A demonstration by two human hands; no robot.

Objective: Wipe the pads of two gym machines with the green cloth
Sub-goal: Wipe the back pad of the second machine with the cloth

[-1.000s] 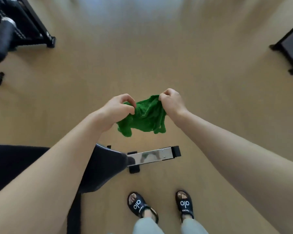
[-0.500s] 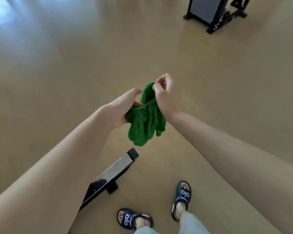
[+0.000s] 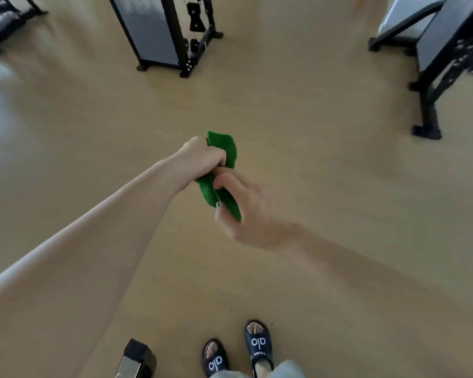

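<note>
Bunching the green cloth (image 3: 221, 151) into a wad seems to be what's being done here, held out in mid-air over the wooden floor (image 3: 325, 186), well apart from any machine. The left hand (image 3: 202, 159) is clenched round the upper part of the cloth, so that grip is clearly grasping it. The right hand (image 3: 246, 214) is blurred; its fingers look loosely spread against the lower end of the cloth, and it can't really be told whether anything is pinched there or just touched. My guess is the cloth is being folded or regathered into a compact pad so a fresh face can be pressed on the next surface, which would explain why it's kept up at chest reach and not hanging loose. Two gym machines are seen further off: a dark-framed one with a grey panel (image 3: 159, 31) ahead, and a bench-like one with a grey pad (image 3: 443, 36) on the right, neither touched by the cloth. A metal machine foot with a black end cap (image 3: 137, 358) is cut off at the bottom edge, beside the black sandals (image 3: 238, 350). As for containers, none can be made out anywhere, so no bucket, spray bottle or bin is involved at this point.
</note>
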